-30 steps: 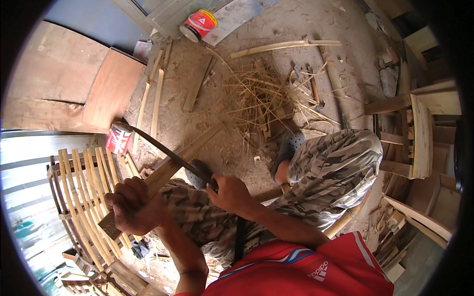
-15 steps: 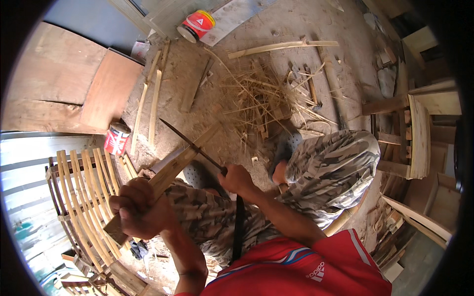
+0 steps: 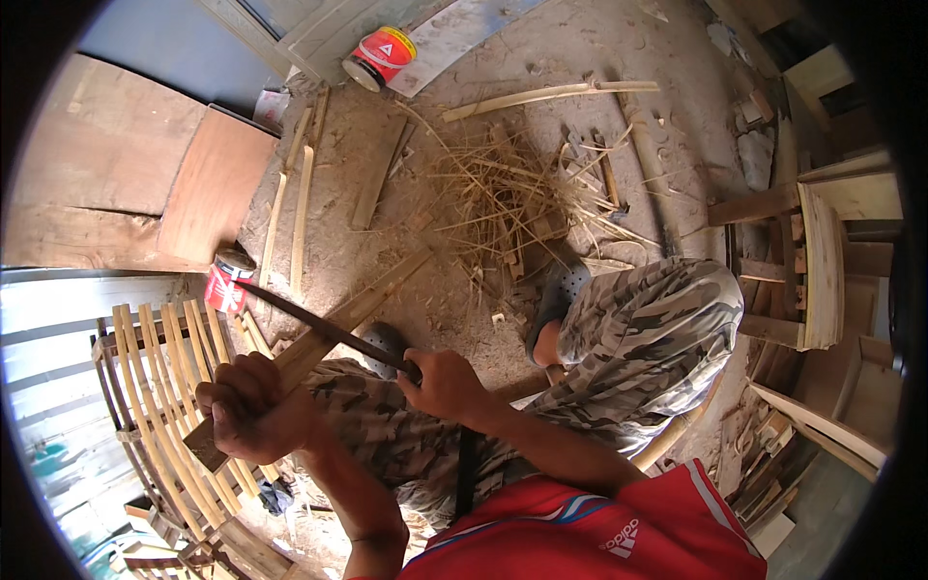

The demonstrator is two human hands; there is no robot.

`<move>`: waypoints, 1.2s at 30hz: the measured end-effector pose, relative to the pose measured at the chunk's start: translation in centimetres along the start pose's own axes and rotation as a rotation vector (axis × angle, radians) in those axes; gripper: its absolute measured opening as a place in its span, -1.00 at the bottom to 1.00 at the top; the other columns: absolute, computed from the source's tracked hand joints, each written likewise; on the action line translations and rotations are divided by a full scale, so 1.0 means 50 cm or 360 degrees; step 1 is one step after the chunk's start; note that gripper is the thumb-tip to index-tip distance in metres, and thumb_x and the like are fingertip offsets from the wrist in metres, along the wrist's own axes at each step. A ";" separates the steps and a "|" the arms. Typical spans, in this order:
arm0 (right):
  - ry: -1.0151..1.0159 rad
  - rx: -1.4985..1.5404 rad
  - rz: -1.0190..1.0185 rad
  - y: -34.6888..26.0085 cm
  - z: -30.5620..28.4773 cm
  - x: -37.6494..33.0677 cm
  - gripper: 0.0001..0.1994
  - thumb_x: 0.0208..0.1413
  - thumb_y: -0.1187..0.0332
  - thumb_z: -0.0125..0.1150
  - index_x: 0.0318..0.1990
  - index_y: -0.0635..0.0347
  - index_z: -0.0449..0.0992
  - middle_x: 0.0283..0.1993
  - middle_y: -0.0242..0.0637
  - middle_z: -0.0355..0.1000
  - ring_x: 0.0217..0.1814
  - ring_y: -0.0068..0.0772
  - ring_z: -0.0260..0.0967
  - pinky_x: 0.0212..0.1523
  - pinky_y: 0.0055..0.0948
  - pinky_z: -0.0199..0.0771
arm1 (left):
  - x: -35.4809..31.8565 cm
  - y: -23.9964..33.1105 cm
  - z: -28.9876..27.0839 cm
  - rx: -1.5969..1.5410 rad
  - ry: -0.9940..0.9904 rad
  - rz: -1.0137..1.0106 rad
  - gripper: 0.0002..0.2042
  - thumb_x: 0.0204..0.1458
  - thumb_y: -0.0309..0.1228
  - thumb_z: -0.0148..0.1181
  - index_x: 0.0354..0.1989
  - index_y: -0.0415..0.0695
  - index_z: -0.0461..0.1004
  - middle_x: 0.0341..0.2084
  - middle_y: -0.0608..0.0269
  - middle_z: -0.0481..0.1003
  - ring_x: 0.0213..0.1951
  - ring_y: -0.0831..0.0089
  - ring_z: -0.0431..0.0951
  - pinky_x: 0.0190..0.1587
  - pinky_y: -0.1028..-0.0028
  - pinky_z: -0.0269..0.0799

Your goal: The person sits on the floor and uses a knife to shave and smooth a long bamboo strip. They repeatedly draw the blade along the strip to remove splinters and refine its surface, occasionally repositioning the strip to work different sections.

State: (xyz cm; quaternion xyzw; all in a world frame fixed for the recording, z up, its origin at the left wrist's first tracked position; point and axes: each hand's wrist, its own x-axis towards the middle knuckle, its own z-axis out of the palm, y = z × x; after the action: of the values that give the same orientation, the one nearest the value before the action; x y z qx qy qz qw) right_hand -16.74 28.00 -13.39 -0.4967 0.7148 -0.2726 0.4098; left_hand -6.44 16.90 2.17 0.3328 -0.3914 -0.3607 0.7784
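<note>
My left hand [image 3: 253, 411] is closed round a flat bamboo slat [image 3: 379, 291] near its lower end, and a short stub sticks out below the fist. The slat slopes up and away to the right, over my left leg. My right hand [image 3: 443, 385] grips the dark handle of a long, narrow-bladed knife [image 3: 295, 314]. Its blade lies across the slat just beyond my left fist, pointing to the upper left. The tip shows in front of a red paint can [image 3: 229, 282]. I cannot tell whether the edge is cutting into the slat.
A heap of thin bamboo shavings [image 3: 503, 188] lies on the dirt floor ahead of my feet. Long bamboo strips [image 3: 302, 217] lie to its left. A slatted bamboo chair [image 3: 159, 387] stands at left, wooden frames [image 3: 817, 266] at right. Another red can [image 3: 385, 53] is at the back.
My right hand and the knife have moved left and slightly down. The blade now crosses the slat closer to my left fist. My left hand has shifted slightly left.
</note>
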 end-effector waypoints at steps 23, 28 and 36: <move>0.0272 0.0173 0.0015 0.018 -0.027 0.125 -0.64 -0.01 0.17 0.15 -0.42 0.41 0.52 -0.57 0.12 0.43 -0.45 0.11 0.47 -0.40 -0.06 0.46 | 0.092 -0.083 0.156 0.0177 -0.0251 -0.0151 -0.71 0.00 -0.34 -0.18 -0.70 0.01 -0.06 -0.81 0.45 -0.09 -0.74 0.66 -0.16 -0.70 0.59 -0.26; -0.0180 0.0042 0.0462 0.165 -0.024 0.177 -0.65 -0.03 0.19 0.14 -0.43 0.42 0.52 -0.60 0.14 0.41 -0.46 0.11 0.47 -0.42 -0.06 0.45 | 0.100 -0.085 0.180 0.0283 -0.0157 -0.0168 -0.72 -0.01 -0.32 -0.17 -0.70 0.01 -0.05 -0.81 0.46 -0.08 -0.74 0.65 -0.16 -0.69 0.58 -0.24; 0.0313 0.0034 0.0222 0.139 0.050 0.160 -0.61 -0.03 0.12 0.17 -0.47 0.38 0.53 -0.58 0.11 0.43 -0.46 0.12 0.47 -0.42 -0.04 0.46 | 0.123 -0.108 0.157 0.0079 -0.0392 -0.0137 -0.67 0.00 -0.28 -0.12 -0.72 0.04 -0.07 -0.80 0.48 -0.09 -0.74 0.65 -0.16 -0.71 0.56 -0.24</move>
State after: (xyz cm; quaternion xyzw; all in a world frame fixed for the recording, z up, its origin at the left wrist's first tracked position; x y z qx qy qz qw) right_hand -19.34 23.07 -22.75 -0.4122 0.7815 -0.2986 0.3609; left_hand -12.05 7.19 3.83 0.3216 -0.4784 -0.4220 0.6998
